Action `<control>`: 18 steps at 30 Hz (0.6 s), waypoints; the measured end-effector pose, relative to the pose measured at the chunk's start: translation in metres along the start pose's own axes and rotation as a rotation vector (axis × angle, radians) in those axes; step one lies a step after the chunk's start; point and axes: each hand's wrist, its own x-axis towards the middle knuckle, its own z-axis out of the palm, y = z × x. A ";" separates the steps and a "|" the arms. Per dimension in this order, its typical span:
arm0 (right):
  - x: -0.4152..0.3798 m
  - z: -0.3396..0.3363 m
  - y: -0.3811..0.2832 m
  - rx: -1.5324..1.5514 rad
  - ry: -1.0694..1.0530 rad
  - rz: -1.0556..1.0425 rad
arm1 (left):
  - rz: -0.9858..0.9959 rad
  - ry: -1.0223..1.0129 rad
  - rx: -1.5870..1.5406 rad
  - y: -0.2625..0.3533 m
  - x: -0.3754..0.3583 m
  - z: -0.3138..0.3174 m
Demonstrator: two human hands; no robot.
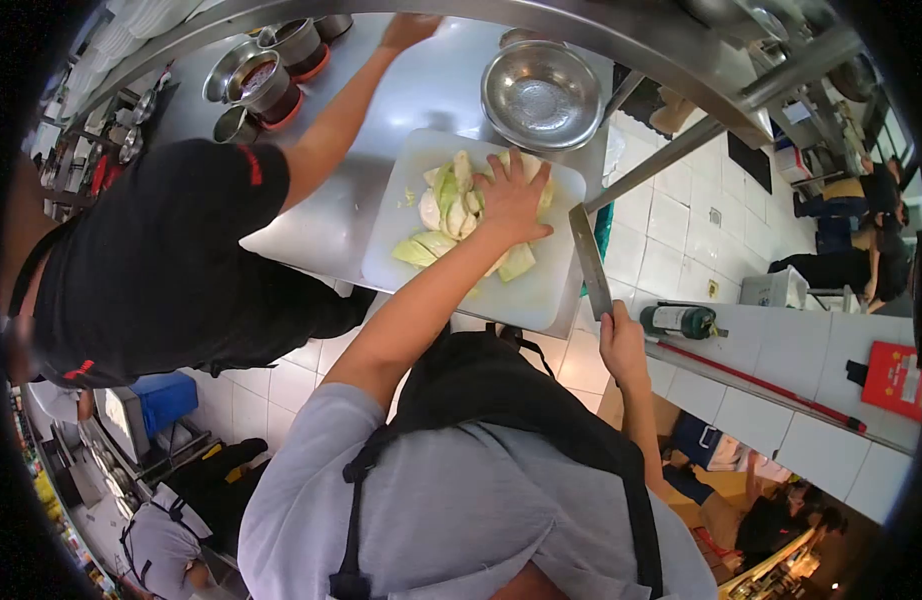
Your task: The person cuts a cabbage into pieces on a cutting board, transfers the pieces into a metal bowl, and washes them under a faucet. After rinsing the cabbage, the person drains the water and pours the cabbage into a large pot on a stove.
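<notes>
Cabbage work: chopping in hand, AFAICT between strokes; blade off the veg.
Next stroke: would call for blade brought in over the pile, w/ L fingers curled back first; spread like this they'd be exposed, IMO.
Cabbage [448, 205]: on the board, heaped approx mid, partly under L hand; pale green + white chunks, a few small bits loose at the L side. Count: several, overlapping, exact no. can't tell.
L hand [514, 200]: on top of the heap, palm down, fingers spread wide; pinning it, not gripped round any one piece AFAICT.
R hand [622, 345]: fingers closed round knife handle.
Knife [589, 262]: qty 1, broad blade, over/just past board's R edge, apart from the cabbage.
Board [546, 285]: qty 1, white, on the metal surface [421, 100] (qty 1), near edge toward wearer.
Bowl [541, 100]: qty 1 big metal one, just beyond the board's far R corner; smth partly hidden behind it, can't ID.
Pots [271, 90]: approx 5 metal vessels, far L, grouped; overlap, so count's a best guess.
Co-worker's hand [411, 32]: qty 1 visible, reaching across far side, well apart from the cabbage; what it holds, if anything: can't tell.
</notes>
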 end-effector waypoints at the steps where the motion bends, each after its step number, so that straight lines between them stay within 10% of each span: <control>1: 0.002 -0.001 0.002 -0.021 -0.009 0.024 | -0.054 -0.021 -0.012 0.001 0.009 -0.001; 9: 0.035 0.020 0.014 -0.134 -0.002 -0.058 | -0.233 -0.083 -0.278 -0.022 0.029 -0.017; 13: 0.066 0.048 0.018 -0.228 0.028 -0.182 | -0.049 0.254 -0.536 -0.053 0.007 -0.034; 18: 0.112 0.087 0.011 -0.355 0.115 -0.414 | -0.145 0.307 -1.289 -0.075 -0.061 -0.083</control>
